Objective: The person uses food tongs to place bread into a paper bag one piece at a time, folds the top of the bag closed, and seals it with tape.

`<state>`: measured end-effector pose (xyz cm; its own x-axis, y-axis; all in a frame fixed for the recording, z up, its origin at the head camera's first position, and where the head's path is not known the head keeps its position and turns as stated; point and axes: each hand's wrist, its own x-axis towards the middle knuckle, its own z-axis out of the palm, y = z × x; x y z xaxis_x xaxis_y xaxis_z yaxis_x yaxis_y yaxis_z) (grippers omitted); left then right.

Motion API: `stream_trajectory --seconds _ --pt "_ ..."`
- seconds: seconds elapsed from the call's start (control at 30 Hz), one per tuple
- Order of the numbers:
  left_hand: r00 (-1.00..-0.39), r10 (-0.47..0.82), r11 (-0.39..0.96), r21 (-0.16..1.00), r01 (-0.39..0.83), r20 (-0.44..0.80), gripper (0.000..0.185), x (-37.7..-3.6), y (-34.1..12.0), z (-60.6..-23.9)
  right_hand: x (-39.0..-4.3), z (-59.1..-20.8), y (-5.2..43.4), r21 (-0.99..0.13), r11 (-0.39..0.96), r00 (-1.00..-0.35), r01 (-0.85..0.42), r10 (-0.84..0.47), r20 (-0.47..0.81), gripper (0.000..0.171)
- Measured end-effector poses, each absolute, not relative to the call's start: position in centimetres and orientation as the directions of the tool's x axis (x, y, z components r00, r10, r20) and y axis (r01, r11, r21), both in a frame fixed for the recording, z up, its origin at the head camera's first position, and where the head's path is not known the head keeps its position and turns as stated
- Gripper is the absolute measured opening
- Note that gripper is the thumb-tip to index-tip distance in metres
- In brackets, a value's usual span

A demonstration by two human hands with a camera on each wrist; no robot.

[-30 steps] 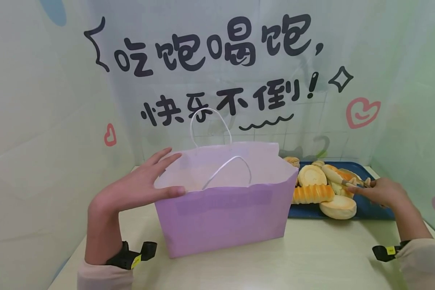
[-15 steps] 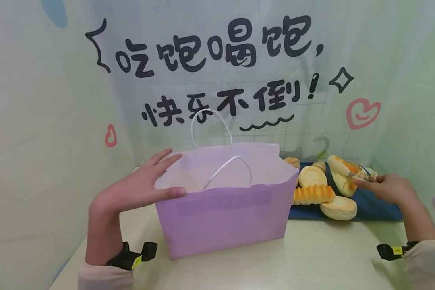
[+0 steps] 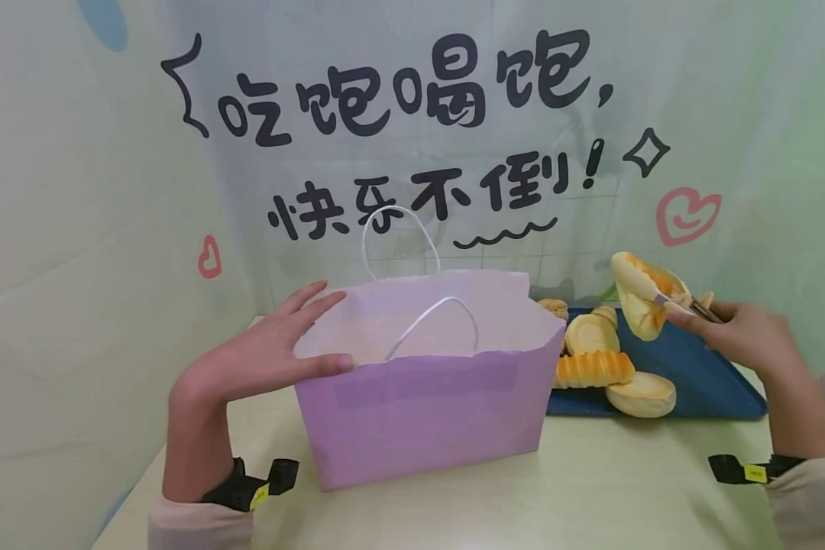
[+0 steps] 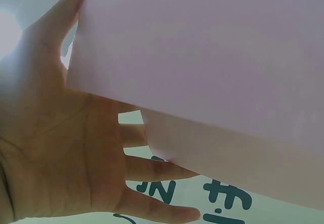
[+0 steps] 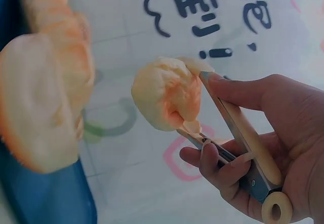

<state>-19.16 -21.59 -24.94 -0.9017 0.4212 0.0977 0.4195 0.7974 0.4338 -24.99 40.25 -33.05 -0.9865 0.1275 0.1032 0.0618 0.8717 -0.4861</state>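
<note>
Right hand point(image 3: 742, 336) squeezes tongs point(image 5: 238, 133) on bun point(image 3: 635, 302); bun now lifted clear above blue tray point(image 3: 715, 374), up from tray level earlier. Left hand point(image 3: 261, 355), fingers straight, steadies purple bag point(image 3: 419, 412) left of tray. Transfer toward bag seemingly underway.

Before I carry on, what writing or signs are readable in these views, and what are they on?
"吃饱喝饱," on the backdrop wall, upper line, in black.
"快乐不倒!" on the same wall, lower line.
Drawn signs there: a star, hearts, a squiggle.
Yellow tags on the wrist straps: too small to read.
The purple paper bag, tongs and blue tray bear no text.
</note>
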Motion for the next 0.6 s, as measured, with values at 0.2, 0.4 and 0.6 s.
stream_trajectory --seconds 0.2,0.4,0.6 --pt "-0.899 0.427 0.793 0.436 0.426 0.102 0.094 -19.2 -21.3 -24.9 -23.6 -31.3 38.5 -0.546 0.836 -0.971 0.046 0.166 0.173 0.093" --pt "-0.898 0.429 0.793 0.436 0.426 0.099 0.094 -19.3 -21.2 -24.9 -22.4 -29.9 37.5 -0.560 0.827 -0.960 0.045 0.191 0.204 0.096" --pt "-0.901 0.421 0.796 0.435 0.420 0.100 0.094 -19.2 -21.2 -24.9 -21.8 -28.7 36.9 -0.570 0.821 -0.953 0.038 0.201 0.226 0.096"
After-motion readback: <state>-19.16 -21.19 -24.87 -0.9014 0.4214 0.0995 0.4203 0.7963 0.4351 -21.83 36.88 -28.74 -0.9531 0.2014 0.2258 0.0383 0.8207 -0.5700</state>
